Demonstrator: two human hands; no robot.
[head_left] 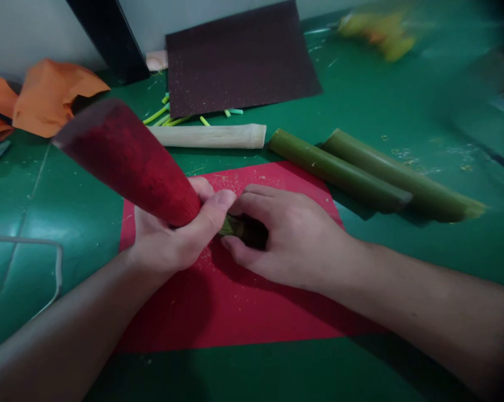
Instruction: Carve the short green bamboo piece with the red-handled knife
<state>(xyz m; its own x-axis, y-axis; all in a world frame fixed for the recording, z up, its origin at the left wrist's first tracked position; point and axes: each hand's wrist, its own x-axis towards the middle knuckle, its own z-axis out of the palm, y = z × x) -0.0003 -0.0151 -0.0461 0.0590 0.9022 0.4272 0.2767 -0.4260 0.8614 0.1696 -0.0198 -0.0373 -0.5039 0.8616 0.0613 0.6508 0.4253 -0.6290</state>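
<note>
Head view, please: where was the red cylinder (pixel 134 167), and who had it?

"It was tilted above the far left part of the red sheet (pixel 235 312), which lay on a green table (pixel 277 374). The person's left hand (pixel 163 245) had its grip wrapped around the cylinder's lower end, thumb across the side. The upper end, cut on a slant, rose beyond the sheet's left edge."

And the right hand (pixel 294 234)?

"It was low over the middle of the sheet, fingers and thumb curved about a dark green piece (pixel 233 226). Most of that piece was hidden, so I could not make out how firmly the grip pressed."

How did the cylinder seem likely to handle?

"Stiff, I judged, and thick enough to fill a palm; its weight was hard to guess. The smooth-looking side might have been a little slippery. Holding the lower shaft, as the left hand did, seemed sensible, with fingers away from the slanted rim in case it was sharp."

Anything nearby?

"A pair of green stalks (pixel 340 170) lay at the sheet's far right corner, and a pale rod (pixel 214 137) just beyond its far edge."
</note>
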